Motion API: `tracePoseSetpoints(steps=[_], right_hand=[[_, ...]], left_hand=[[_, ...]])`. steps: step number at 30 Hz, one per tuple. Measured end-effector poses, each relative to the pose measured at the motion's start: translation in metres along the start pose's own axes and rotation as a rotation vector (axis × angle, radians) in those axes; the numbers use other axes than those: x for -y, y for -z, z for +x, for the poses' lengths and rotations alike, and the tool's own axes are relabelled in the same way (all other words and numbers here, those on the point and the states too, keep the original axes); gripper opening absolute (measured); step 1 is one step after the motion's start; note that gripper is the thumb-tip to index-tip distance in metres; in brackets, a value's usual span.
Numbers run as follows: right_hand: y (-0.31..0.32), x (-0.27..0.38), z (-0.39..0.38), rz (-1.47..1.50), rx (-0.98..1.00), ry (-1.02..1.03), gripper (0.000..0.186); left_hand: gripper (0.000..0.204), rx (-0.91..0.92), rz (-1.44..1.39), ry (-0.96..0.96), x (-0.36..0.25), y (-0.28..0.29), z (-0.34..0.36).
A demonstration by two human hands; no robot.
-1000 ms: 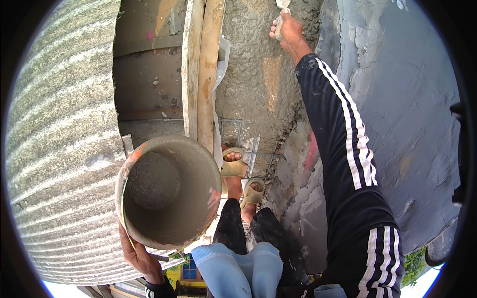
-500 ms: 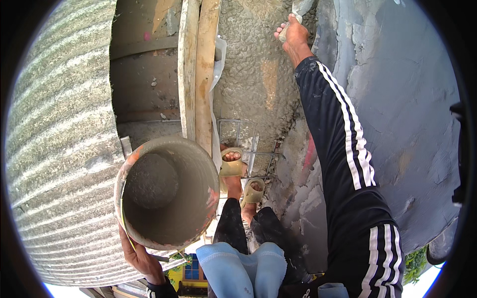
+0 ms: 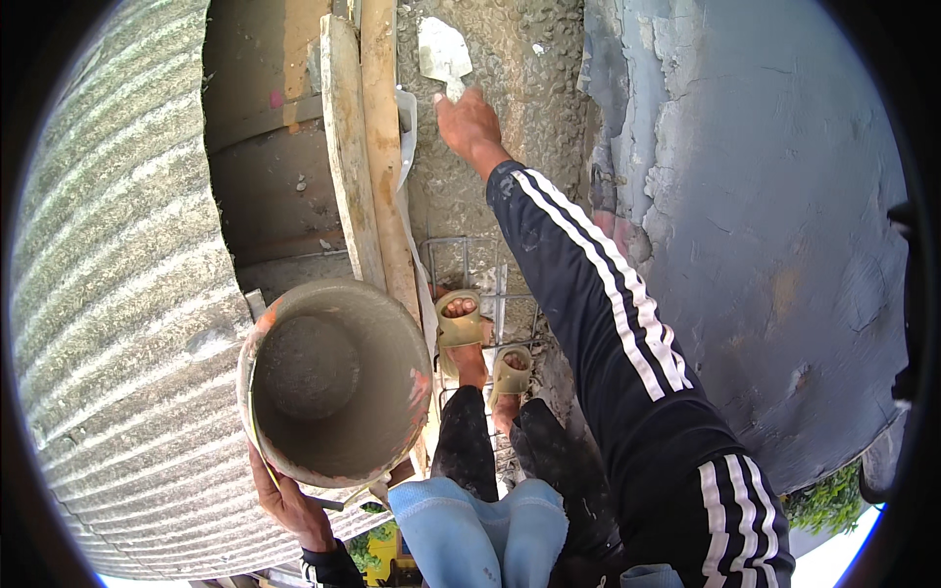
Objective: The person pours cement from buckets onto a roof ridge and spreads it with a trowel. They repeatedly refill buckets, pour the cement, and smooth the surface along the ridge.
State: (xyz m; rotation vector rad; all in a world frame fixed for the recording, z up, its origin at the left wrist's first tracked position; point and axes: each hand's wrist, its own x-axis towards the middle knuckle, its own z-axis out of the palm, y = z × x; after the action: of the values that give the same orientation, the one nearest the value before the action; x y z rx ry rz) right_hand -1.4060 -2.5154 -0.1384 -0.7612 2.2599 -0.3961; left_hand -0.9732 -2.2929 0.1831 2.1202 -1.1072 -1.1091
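In my right hand (image 3: 470,125) is the handle of a trowel (image 3: 443,49), its blade pale and pointing away from me. The blade lies over a strip of wet, lumpy concrete (image 3: 534,98), close to the wooden boards on its left side. My left hand (image 3: 291,512) grips a mortar-coated bucket (image 3: 392,397) at its near-left side; some of the fingers are hidden behind it. The bucket is tipped so that its inside faces me, with grey residue on the walls and bottom.
Corrugated roofing (image 3: 118,323) spreads along the left. Two wooden boards (image 3: 377,147) edge the concrete. A grey plastered wall (image 3: 774,225) rises on the right. Metal mesh (image 3: 451,257) lies around my sandalled feet (image 3: 461,323).
My right hand has swept left with the trowel, from beside the wall to near the boards. The blade now shows in full. The bucket has barely shifted.
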Motion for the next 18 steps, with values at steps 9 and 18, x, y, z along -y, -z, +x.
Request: tracePoseSetpoints(steps=[9,18], right_hand=[[-0.054,-0.050,0.003,0.513,-0.087,-0.215,0.053],[0.051,-0.019,0.002,-0.151,0.154,0.014,0.059]], left_hand=[[0.056,-0.046,-0.030,0.052,0.002,-0.004,-0.005],[0.053,0.018,0.058,-0.037,-0.009,-0.008,0.003]])
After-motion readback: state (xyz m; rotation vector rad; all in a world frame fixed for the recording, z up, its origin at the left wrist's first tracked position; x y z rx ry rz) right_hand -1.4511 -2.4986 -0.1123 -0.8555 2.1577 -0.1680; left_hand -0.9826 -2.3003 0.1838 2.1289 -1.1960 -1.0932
